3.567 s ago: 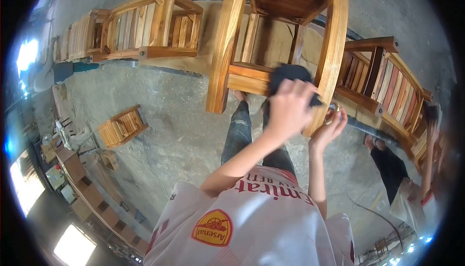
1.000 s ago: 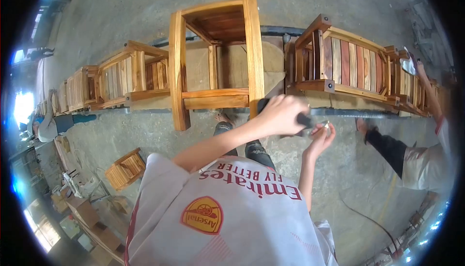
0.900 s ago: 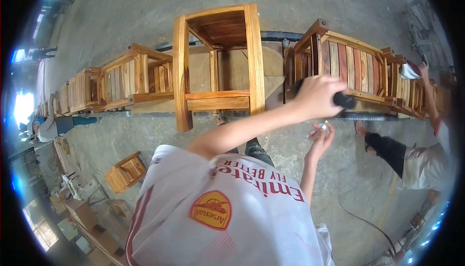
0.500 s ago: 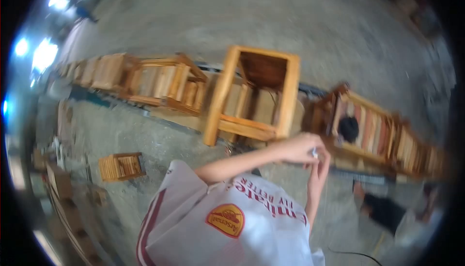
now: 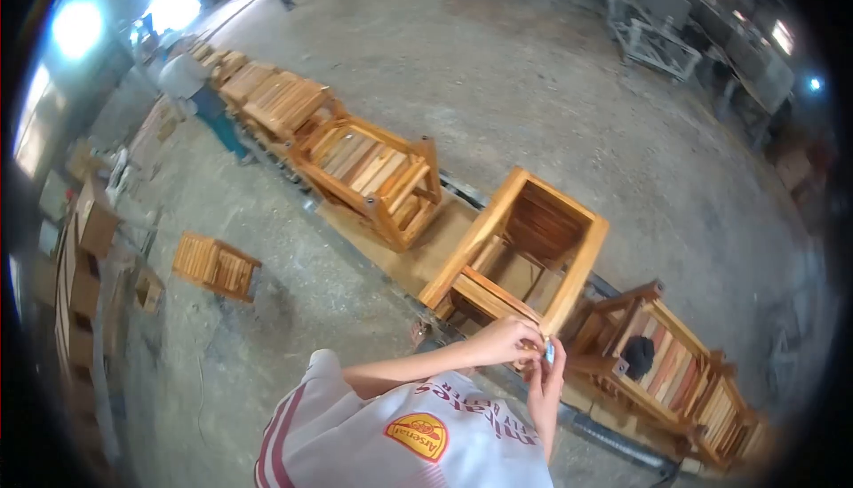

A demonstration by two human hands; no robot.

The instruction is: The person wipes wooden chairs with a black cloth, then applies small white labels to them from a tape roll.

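My left hand (image 5: 509, 340) reaches in from the left with its fingers pinched together; what they hold, if anything, is too small to name. Against it, my right hand (image 5: 544, 380) closes its thumb and fingers around a small blue-and-white object (image 5: 549, 351). Both hands meet at the near corner of a wooden chair frame (image 5: 573, 279), whose slatted inside faces up toward me. A crossbar (image 5: 498, 298) of that frame runs just beyond my left hand.
The frame sits on a long conveyor line (image 5: 355, 232) with other slatted wooden furniture (image 5: 369, 168) to the left. A dark cloth-like item (image 5: 638, 356) lies on a chair (image 5: 671, 364) at right. A small slatted piece (image 5: 215, 266) stands on the floor; a person (image 5: 200, 92) stands far left.
My view has tilted up and turned, showing more of the workshop. My hands now overlap the frame's near corner, the small object still between my fingers. The person at lower right is out of view.
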